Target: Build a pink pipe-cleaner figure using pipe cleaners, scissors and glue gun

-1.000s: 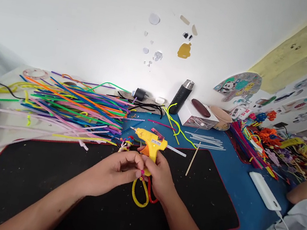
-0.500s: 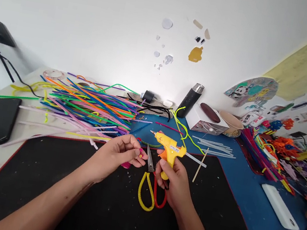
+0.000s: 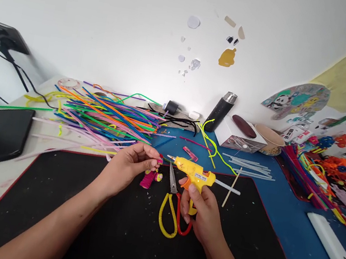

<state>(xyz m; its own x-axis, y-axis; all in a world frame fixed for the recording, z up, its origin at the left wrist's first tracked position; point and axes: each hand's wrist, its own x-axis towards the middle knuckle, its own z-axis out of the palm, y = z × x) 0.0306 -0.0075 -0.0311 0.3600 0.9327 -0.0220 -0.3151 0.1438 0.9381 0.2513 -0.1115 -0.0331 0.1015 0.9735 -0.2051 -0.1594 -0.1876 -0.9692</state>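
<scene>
L hand (image 3: 134, 166): thumb & fingertips pinching a small magenta fuzzy piece (image 3: 160, 161), mostly hidden by the fingers, just above the far edge of the black rectangular mat w/ red edging (image 3: 121, 232). R hand (image 3: 202, 208): fingers wrapped round the grip of a yellow plastic glue gun (image 3: 197, 174) w/ orange trigger (image 3: 186, 183); can't tell if the trigger's squeezed.

Key relation: the gun's metal nozzle (image 3: 170, 157) sits just R of the magenta piece, pointing L at it, a small gap showing btwn them from this angle; depth unclear. Gun's long axis runs L–R, nozzle end a bit higher, translucent glue stick (image 3: 228, 187) poking out the back toward the mat's far R corner. L hand is the nearer to the piece; R hand sits lower, on the gun's near side.

Magenta & yellow fuzzy figure (image 3: 147, 180) is directly below the L fingertips, nr the mat's far edge; can't tell if touching. Scissors w/ 1 yellow & 1 red handle (image 3: 174, 187) lie btwn the hands, blades toward the far edge, red loop partly behind the R fingers.
</scene>
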